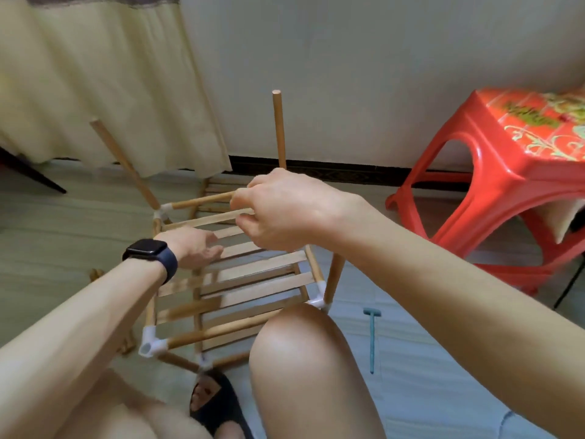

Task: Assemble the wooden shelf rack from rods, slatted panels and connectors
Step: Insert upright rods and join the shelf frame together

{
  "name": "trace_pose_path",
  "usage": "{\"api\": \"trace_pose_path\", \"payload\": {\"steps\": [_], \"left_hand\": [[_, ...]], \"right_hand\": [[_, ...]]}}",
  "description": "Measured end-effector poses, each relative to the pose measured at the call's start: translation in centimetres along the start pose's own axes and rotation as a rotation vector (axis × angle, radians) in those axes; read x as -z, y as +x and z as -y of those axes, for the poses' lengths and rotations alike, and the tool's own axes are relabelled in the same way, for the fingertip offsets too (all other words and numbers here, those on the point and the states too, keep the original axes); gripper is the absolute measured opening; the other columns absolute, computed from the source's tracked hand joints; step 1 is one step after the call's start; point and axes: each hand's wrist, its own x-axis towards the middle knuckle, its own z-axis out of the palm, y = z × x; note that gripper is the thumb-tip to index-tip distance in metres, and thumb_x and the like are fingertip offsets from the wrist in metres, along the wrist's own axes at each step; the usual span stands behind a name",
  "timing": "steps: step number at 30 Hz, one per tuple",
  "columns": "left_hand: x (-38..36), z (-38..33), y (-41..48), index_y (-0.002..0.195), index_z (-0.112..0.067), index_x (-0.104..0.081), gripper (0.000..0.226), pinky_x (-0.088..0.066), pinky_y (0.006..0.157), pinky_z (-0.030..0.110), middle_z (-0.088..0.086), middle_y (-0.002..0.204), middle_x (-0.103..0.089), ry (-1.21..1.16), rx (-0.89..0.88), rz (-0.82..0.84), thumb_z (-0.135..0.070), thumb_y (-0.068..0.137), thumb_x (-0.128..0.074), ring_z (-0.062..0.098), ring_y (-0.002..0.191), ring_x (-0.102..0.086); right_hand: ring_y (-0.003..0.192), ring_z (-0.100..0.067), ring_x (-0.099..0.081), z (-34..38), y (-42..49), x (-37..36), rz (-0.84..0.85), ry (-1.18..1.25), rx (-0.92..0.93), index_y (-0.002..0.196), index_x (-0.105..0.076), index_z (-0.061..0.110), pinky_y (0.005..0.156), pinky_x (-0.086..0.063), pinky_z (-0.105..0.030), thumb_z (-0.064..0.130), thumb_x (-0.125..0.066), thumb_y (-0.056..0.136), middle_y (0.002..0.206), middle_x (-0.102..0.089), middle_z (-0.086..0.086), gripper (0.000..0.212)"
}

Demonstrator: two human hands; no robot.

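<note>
Head view: the right hand point(285, 213) is curled round the far horizontal wooden rod point(202, 199), pinching it just where it meets the back right corner. That joint is hidden under the hand, so the grip is probably there to press the rod home or steady the frame.

The left hand point(193, 248), with a black wristwatch point(150, 253) on the wrist, lies on the pale slatted wooden panel point(253, 286) near its left edge, likely bracing it. Its fingers are bent, but blur hides whether they hold a slat or only rest.

The half-built wooden rack sits on the grey floor point(411, 359) between the person's knees, within reach of both arms. Its panel lies level inside the top frame.

Four white plastic corner connectors show:
- one at the back left point(163, 212)
- one at the front left point(152, 342)
- one at the front right point(319, 299)
- one lower down point(204, 361)

Three upright round rods rise from the frame:
- one straight at the back point(278, 128)
- one leaning at the back left point(123, 163)
- one at the front right point(334, 280)

The front left connector has an open socket, so a fourth upright looks due there.

One small teal hammer point(372, 340) lies on the floor to the right. One red plastic stool point(474, 172) stands beyond it.
</note>
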Motion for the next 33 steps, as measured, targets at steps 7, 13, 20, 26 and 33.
{"api": "trace_pose_path", "payload": {"steps": [7, 13, 20, 26, 33], "left_hand": [[-1.5, 10.8, -3.2, 0.137, -0.031, -0.056, 0.042, -0.049, 0.097, 0.037, 0.001, 0.128, -0.064, -0.237, 0.147, -0.099, -0.052, 0.102, -0.043, 0.023, 0.114, -0.06], [-11.3, 17.4, -4.3, 0.149, -0.017, -0.044, 0.05, -0.041, 0.105, 0.031, 0.012, 0.15, -0.049, -0.325, 0.343, 0.009, -0.037, 0.104, -0.044, 0.03, 0.135, -0.048], [-22.7, 20.5, -3.0, 0.142, -0.022, -0.049, 0.045, -0.048, 0.1, 0.036, 0.009, 0.143, -0.048, -0.546, 0.539, 0.041, -0.039, 0.1, -0.042, 0.031, 0.123, -0.056], [-26.5, 20.8, 1.2, 0.152, -0.023, -0.038, 0.057, -0.046, 0.104, 0.039, 0.007, 0.158, -0.03, -0.555, 0.583, 0.045, -0.043, 0.099, -0.045, 0.03, 0.132, -0.047], [-28.8, 20.4, 4.4, 0.141, -0.017, -0.048, 0.043, -0.045, 0.097, 0.039, 0.007, 0.147, -0.045, -0.416, 0.654, 0.132, -0.026, 0.1, -0.04, 0.029, 0.127, -0.051]], "right_hand": [[0.107, -0.026, -0.058, 3.6, 11.3, -6.3, 0.155, 0.04, -0.006, 0.136, -0.054, 0.025, 0.091, -0.054, -0.046, 0.035, -0.046, 0.097, 0.117, -0.06, -0.004, 0.041], [0.154, -0.027, -0.005, 2.7, 14.1, -16.0, 0.24, -0.002, 0.002, 0.156, -0.022, 0.038, 0.124, -0.013, -0.052, 0.056, -0.03, 0.102, 0.168, -0.01, -0.005, 0.057], [0.15, -0.02, 0.024, 4.2, 17.9, -21.8, 0.076, -0.09, 0.039, 0.154, 0.01, 0.05, 0.122, 0.01, -0.052, 0.074, 0.0, 0.092, 0.163, 0.021, 0.004, 0.067], [0.152, -0.017, 0.02, 4.1, 18.7, -23.5, -0.019, -0.096, 0.031, 0.153, 0.008, 0.052, 0.124, 0.005, -0.051, 0.075, -0.002, 0.093, 0.165, 0.014, 0.006, 0.065], [0.155, -0.019, 0.006, 4.1, 19.2, -24.3, -0.056, -0.068, 0.043, 0.156, -0.004, 0.048, 0.124, -0.005, -0.054, 0.073, -0.01, 0.095, 0.167, 0.003, 0.004, 0.066]]}}
